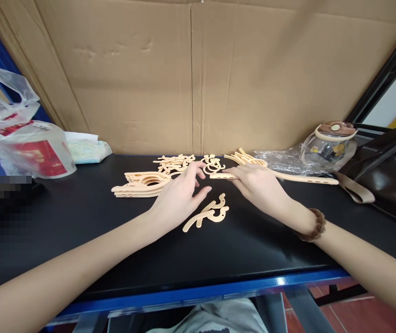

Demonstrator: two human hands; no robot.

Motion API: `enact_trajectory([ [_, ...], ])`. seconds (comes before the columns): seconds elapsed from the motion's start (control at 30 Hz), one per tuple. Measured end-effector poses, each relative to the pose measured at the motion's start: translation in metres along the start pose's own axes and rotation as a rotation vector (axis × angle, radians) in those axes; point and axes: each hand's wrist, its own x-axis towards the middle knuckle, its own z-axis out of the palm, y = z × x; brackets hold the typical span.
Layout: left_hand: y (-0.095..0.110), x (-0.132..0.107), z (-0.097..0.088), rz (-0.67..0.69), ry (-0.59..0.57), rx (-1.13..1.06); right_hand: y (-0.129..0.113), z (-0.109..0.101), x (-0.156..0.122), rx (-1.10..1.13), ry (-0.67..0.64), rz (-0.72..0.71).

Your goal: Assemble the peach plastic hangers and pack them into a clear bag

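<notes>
Cream plastic hanger parts lie on a black table (80, 222). My right hand (258, 185) is closed on a long cream bar (305, 179) that runs off to the right. My left hand (180, 194) hovers with its fingers spread, the fingertips near the bar's left end. Just in front of both hands lies a curved hook piece (208, 213). A stack of curved arms (142, 183) sits left of my left hand, with more small hooks (213, 164) and arms (246, 158) behind.
A cardboard sheet (198, 69) stands behind the table. Plastic bags (27, 148) and a tissue pack (87, 149) sit at left. A clear bottle with a tan lid (329, 145), crumpled film and a dark brown bag (392, 171) are at right.
</notes>
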Motion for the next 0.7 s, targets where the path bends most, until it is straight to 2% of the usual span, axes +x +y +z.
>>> enact_trajectory([
  [0.17,-0.004,0.001,0.004,0.040,-0.179,-0.025,-0.001,0.004,0.001,0.019,-0.053,0.066],
  [0.4,-0.003,0.004,0.006,0.057,-0.269,-0.077,0.004,0.006,0.002,0.048,-0.039,0.126],
  [0.57,-0.016,0.007,0.011,0.012,-0.252,-0.120,0.002,0.001,0.001,0.057,-0.057,0.107],
  [0.7,-0.018,0.006,0.009,-0.027,-0.175,-0.042,0.000,0.003,0.000,0.072,-0.070,0.050],
])
